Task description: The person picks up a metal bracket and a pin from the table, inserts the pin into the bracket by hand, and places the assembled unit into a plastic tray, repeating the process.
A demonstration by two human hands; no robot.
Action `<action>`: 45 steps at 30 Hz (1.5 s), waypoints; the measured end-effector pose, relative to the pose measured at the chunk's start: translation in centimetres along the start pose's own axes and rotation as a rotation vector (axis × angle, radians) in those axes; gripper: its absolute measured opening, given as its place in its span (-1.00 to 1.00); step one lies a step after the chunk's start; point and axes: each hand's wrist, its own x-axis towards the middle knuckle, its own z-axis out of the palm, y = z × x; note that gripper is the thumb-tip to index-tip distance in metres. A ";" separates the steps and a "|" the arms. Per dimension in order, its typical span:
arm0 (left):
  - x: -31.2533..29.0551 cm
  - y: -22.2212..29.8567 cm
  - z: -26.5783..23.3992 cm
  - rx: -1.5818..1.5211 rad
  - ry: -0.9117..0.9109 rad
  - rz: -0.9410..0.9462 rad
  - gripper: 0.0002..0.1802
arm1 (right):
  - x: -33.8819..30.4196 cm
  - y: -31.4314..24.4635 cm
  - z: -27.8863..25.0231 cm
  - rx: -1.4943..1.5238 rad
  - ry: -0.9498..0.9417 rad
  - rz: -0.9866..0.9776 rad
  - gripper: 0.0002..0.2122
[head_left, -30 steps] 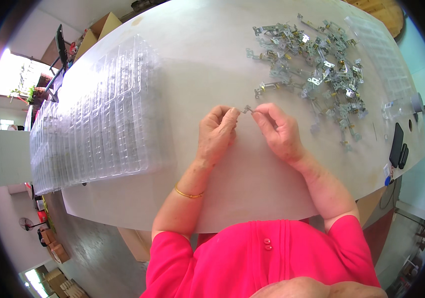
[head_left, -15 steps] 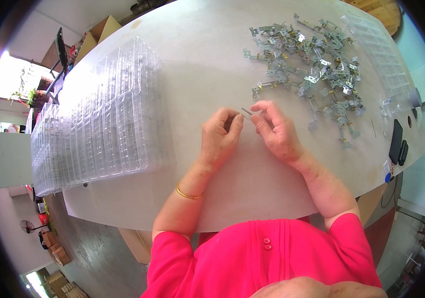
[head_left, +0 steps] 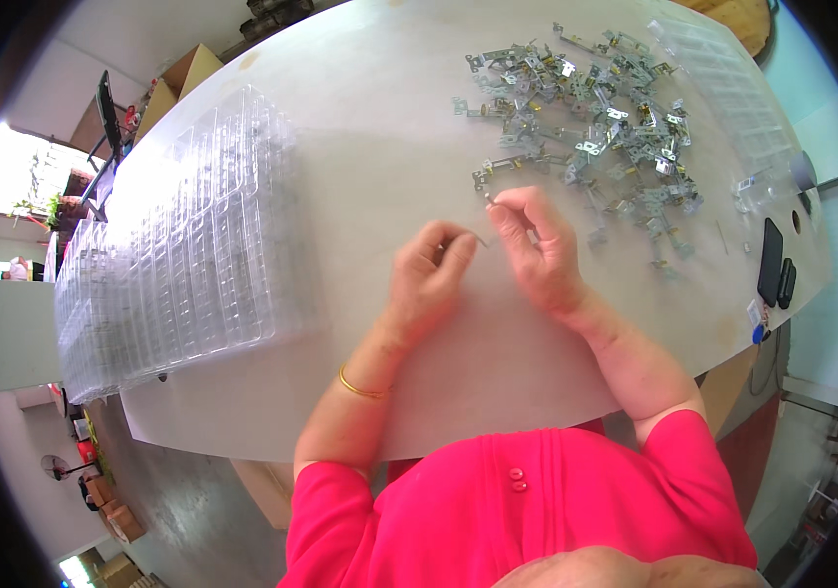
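My left hand [head_left: 429, 274], with a gold bangle at the wrist, is closed over the table. A thin, dark metal piece [head_left: 481, 239] pokes out from between its thumb and forefinger. To its right and slightly farther off, my right hand [head_left: 542, 250] has its thumb and forefinger pinched together. Something tiny and pale shows at those fingertips, too small to name. Just beyond them lies the end of a metal bracket [head_left: 483, 180]; whether the fingers touch it I cannot tell. This bracket is at the near left edge of a loose heap of silvery metal brackets [head_left: 625, 122] with brassy parts.
Stacked clear plastic trays [head_left: 213, 225] stand on the left of the pale table [head_left: 380, 392]. Another clear tray [head_left: 733, 88] lies at the far right. A clear container [head_left: 772, 186], a black phone [head_left: 770, 263] and a small black object [head_left: 787, 283] sit along the right edge.
My right hand has moved away from the left, up toward the nearest bracket, and its fingertips have come together. The left hand keeps the thin piece. The whole view has shifted slightly.
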 end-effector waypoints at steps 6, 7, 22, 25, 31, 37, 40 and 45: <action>1.1 0.2 -2.2 -0.484 0.062 -0.232 -0.77 | -0.4 -0.2 -0.2 0.088 -0.167 0.260 -0.94; 1.2 0.0 -2.3 -0.483 0.062 -0.232 -0.77 | -0.4 -0.2 -0.1 0.089 -0.167 0.261 -0.94; 0.9 -0.2 -2.2 -0.406 0.050 -0.173 -0.79 | -0.4 -0.5 0.1 -0.003 -0.214 0.248 -0.93; 0.8 -0.5 -2.1 -0.279 0.057 -0.082 -0.80 | -0.3 -0.7 -0.1 -0.019 -0.230 0.286 -0.92; 0.6 -0.1 -1.8 -0.069 0.041 -0.001 -0.84 | 0.0 -0.9 -0.1 0.105 -0.274 0.409 -0.90; 0.7 -0.4 -2.0 0.019 0.001 0.026 -0.84 | 0.5 -0.8 -1.0 0.457 -0.412 0.704 -0.82; 0.7 0.0 -2.2 0.019 -0.041 -0.004 -0.86 | 0.9 -0.4 -1.5 0.621 -0.456 0.762 -0.82; 0.5 0.0 -2.2 -0.082 -0.187 0.049 -0.81 | 0.8 -0.2 -1.5 0.482 -0.448 0.723 -0.86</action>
